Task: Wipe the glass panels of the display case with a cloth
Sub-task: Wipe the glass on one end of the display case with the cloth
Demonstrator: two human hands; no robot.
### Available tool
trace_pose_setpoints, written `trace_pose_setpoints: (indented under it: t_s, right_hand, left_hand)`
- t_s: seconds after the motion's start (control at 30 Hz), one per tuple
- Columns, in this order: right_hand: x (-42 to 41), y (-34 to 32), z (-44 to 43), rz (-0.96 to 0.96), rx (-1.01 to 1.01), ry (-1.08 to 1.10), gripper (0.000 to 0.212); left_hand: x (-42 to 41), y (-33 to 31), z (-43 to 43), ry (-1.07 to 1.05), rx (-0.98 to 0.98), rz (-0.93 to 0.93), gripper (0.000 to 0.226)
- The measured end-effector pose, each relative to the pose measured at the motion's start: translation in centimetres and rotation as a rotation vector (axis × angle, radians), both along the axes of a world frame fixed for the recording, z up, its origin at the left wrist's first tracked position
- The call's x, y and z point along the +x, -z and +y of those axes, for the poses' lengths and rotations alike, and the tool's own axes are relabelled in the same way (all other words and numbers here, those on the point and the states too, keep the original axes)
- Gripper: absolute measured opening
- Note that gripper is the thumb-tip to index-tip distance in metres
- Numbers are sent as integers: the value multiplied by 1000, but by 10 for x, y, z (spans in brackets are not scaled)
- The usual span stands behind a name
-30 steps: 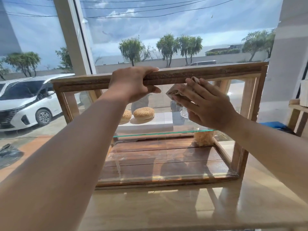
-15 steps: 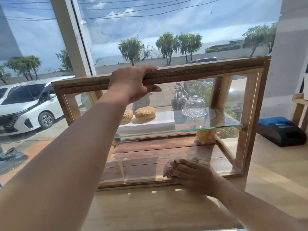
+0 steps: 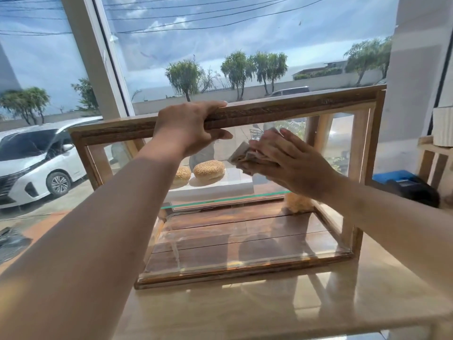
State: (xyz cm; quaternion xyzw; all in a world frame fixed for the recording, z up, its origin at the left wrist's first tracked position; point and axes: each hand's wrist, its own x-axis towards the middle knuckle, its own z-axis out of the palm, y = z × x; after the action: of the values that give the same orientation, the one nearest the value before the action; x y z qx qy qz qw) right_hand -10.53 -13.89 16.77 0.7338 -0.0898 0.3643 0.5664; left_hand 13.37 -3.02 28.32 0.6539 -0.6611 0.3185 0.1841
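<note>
A wooden-framed display case [image 3: 269,111] with glass panels stands on a pale counter by a big window. My left hand [image 3: 188,128] grips the case's top front rail near its middle. My right hand [image 3: 291,163] presses a crumpled beige cloth [image 3: 241,155] flat against the upper part of the front glass panel [image 3: 245,236], just right of the left hand. Inside, two sesame buns [image 3: 208,170] lie on a white board on a glass shelf [image 3: 220,200].
The counter [image 3: 245,312] runs in front of the case. A dark device with a blue top [image 3: 407,185] sits to the right of the case, beside a wooden stand [image 3: 434,158]. A white car [image 3: 36,163] is parked outside the window.
My right hand with the cloth has swept from the bottom of the front glass back up to its upper part. The left hand has stayed on the top rail.
</note>
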Motion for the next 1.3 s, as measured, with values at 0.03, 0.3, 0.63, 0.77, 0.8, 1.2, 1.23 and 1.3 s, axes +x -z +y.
trace_pose_setpoints:
  t_s: [0.03, 0.3, 0.63, 0.77, 0.8, 1.2, 1.23, 1.3]
  right_hand:
    - [0, -16, 0, -40, 15, -5, 40]
    - [37, 10, 13, -134, 108, -95, 33]
    - [35, 174, 35, 270, 244, -19, 49]
    - [17, 217, 35, 314, 382, 57, 54]
    - [15, 214, 31, 327, 389, 50, 53]
    - [-124, 184, 13, 361, 409, 233, 37]
    - [-133, 181, 13, 378, 409, 257, 34]
    - [-148, 182, 13, 398, 417, 279, 33]
  left_hand:
    - [-1, 1, -1, 2, -6, -7, 65]
    - [0, 2, -4, 19, -12, -13, 63]
    - [0, 6, 0, 21, -7, 44, 71]
    - [-1, 4, -2, 30, -18, 36, 71]
    - [0, 2, -2, 32, -19, 38, 71]
    - [7, 2, -3, 14, -25, 30, 73]
    - [7, 3, -4, 10, -22, 33, 73]
    - [2, 5, -5, 12, -17, 40, 73]
